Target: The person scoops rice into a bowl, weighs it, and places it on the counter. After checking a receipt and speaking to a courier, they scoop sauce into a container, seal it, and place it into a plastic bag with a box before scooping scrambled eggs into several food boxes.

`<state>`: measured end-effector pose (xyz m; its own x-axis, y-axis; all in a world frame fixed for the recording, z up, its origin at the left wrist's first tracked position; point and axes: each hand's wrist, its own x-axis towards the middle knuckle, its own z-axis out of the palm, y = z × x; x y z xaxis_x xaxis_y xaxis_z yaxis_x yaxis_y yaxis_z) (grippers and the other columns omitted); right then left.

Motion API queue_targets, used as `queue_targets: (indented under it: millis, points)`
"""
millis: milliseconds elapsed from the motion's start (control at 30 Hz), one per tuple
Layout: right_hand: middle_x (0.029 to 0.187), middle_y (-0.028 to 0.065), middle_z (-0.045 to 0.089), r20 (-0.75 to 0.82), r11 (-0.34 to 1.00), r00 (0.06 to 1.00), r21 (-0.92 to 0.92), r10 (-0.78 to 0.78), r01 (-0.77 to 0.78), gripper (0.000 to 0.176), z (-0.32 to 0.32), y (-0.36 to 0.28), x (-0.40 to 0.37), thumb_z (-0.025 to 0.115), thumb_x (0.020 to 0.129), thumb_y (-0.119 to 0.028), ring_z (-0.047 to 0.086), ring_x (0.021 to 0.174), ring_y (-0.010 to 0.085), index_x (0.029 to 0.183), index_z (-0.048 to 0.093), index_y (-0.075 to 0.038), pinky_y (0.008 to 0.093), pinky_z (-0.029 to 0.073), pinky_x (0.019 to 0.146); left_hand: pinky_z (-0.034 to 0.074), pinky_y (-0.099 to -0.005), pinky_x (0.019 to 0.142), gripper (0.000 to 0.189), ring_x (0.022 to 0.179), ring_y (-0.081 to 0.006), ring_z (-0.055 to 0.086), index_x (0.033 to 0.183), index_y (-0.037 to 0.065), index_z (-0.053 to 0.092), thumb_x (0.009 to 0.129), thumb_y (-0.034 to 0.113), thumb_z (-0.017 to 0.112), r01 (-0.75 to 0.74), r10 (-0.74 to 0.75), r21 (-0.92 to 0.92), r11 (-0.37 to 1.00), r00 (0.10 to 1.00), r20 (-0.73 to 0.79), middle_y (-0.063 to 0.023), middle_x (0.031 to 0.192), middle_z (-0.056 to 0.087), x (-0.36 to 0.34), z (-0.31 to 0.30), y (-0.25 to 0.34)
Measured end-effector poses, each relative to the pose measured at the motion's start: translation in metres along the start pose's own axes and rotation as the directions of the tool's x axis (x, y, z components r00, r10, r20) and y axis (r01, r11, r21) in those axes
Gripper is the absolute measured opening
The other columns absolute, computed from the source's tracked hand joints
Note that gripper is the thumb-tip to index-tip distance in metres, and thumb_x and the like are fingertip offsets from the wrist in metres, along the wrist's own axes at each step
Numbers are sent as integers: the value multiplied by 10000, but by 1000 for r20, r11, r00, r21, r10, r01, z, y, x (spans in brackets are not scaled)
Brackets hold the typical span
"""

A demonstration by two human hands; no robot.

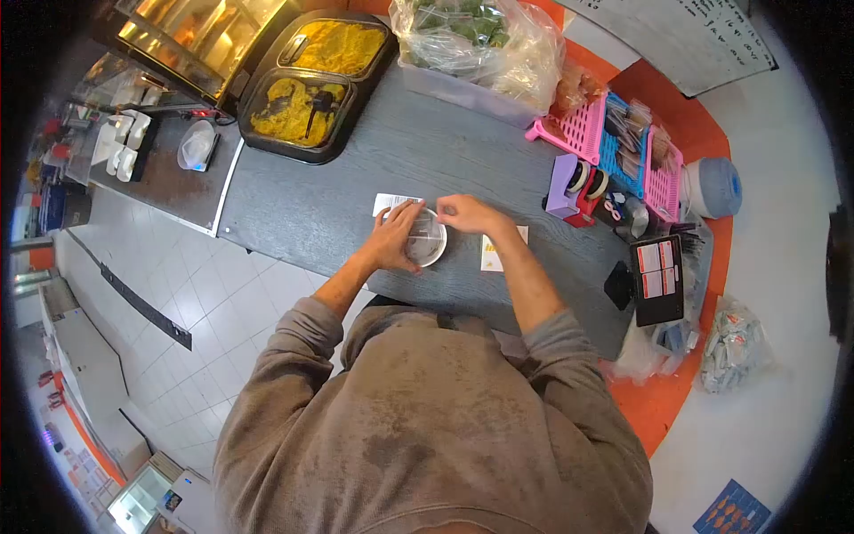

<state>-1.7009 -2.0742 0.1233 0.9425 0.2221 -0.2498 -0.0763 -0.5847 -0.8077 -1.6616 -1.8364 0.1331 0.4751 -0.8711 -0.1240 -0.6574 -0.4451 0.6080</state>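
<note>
Grey-brown hoodie (427, 427) fills the near edge, sleeves pushed up, 2 bare forearms reaching forward onto the dark grey counter (311, 205). 2 hands, 1 round clear container (427, 238) between them, sitting flat on the counter close to its near edge.

Left hand (396, 236): fingers a little apart, curled round the container's left side, thumb at the far rim, so it's holding it. Right hand (471, 214): fingertips bunched tight together at the container's far-right rim; can't tell if they pinch the rim or something small. Container lies under and between both sets of fingertips, touching both.

1 yellow-and-white card (491, 254) flat just beside the right wrist. 1 white paper slip (391, 203) just behind the left hand, partly covered by it.

To the right: 1 black device with red-and-white labels (658, 278), 1 purple tape dispenser (563, 187), 1 bag of small sachets (734, 345) off the counter edge.

Further back: 2 pink baskets (578, 129), 1 blue basket (623, 147) between them, 1 blue-and-white roll (716, 187). 2 trays of yellow food (311, 76) in a black holder, dark utensil in the nearer tray. 1 clear bag of green leaves (476, 36) in a plastic tub. 1 whiteboard (685, 36) at far right
</note>
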Motion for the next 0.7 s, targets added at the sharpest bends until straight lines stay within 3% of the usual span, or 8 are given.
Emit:
queue_targets:
  millis: [167, 267, 300, 333, 433, 500, 533, 700]
  points:
    - [926, 144, 655, 192, 876, 928, -433, 320, -213, 339, -25, -54, 17, 672, 787, -357, 629, 862, 304, 843, 593, -32, 428, 472, 725, 175, -573, 1079, 1265, 1390, -274, 209, 1444, 174, 230, 376, 380, 876, -19, 17, -58, 998, 999, -47, -61, 1478, 289, -1, -7, 2]
    - [871, 138, 660, -105, 863, 927, -342, 359, -373, 314, -13, -13, 10, 673, 781, -327, 631, 852, 303, 845, 601, -28, 430, 476, 734, 197, -581, 1073, 1157, 1382, -272, 222, 1396, 216, 323, 393, 365, 880, -35, 34, 20, 999, 999, 2, -47, 1466, 298, -4, -11, 5]
    - [889, 151, 659, -400, 898, 853, -138, 336, -418, 288, 0, 10, 5, 663, 789, -286, 627, 857, 322, 883, 603, -21, 429, 480, 745, 205, -585, 1069, 1098, 1379, -273, 228, 1365, 224, 369, 402, 364, 877, -53, 53, 33, 998, 999, -12, -43, 1467, 296, -5, -8, 4]
    - [907, 163, 659, -653, 920, 680, 66, 332, -386, 266, 3, 10, -1, 653, 797, -244, 623, 861, 342, 920, 606, -13, 428, 485, 755, 212, -589, 1064, 1039, 1376, -274, 235, 1334, 232, 414, 412, 363, 874, -71, 73, 46, 996, 997, -30, -40, 1468, 294, -3, -8, 4]
    - [910, 176, 659, -811, 982, 552, 164, 191, -98, 212, 26, -18, -20, 604, 829, -207, 613, 885, 352, 947, 611, -31, 424, 478, 789, 209, -605, 1057, 1005, 1375, -271, 236, 1313, 225, 446, 413, 369, 870, -77, 78, 18, 997, 996, -40, -35, 1470, 288, -3, -10, 4]
    - [923, 190, 660, -651, 991, 758, -78, 33, -110, 232, 56, -20, -25, 527, 873, -220, 607, 879, 344, 958, 644, -39, 425, 472, 804, 201, -603, 1061, 1009, 1375, -270, 234, 1316, 220, 443, 413, 369, 869, -75, 75, 22, 997, 997, -34, -37, 1471, 287, -2, -7, 2]
    - [952, 192, 664, -533, 950, 804, -5, 262, -313, 309, 71, -17, -21, 467, 902, -264, 598, 846, 354, 949, 679, -43, 434, 475, 795, 193, -601, 1066, 1014, 1376, -269, 233, 1319, 215, 439, 413, 370, 869, -72, 73, 30, 997, 997, -33, -38, 1471, 286, -2, -6, 1]
    - [930, 185, 656, -394, 873, 870, -258, 297, -414, 339, 60, 16, -24, 466, 914, -316, 560, 931, 366, 908, 680, -53, 447, 407, 873, 143, -662, 1037, 1075, 1378, -336, 191, 1347, 189, 406, 412, 483, 847, -71, 65, 183, 980, 997, 42, -84, 1471, 274, -7, -12, 10]
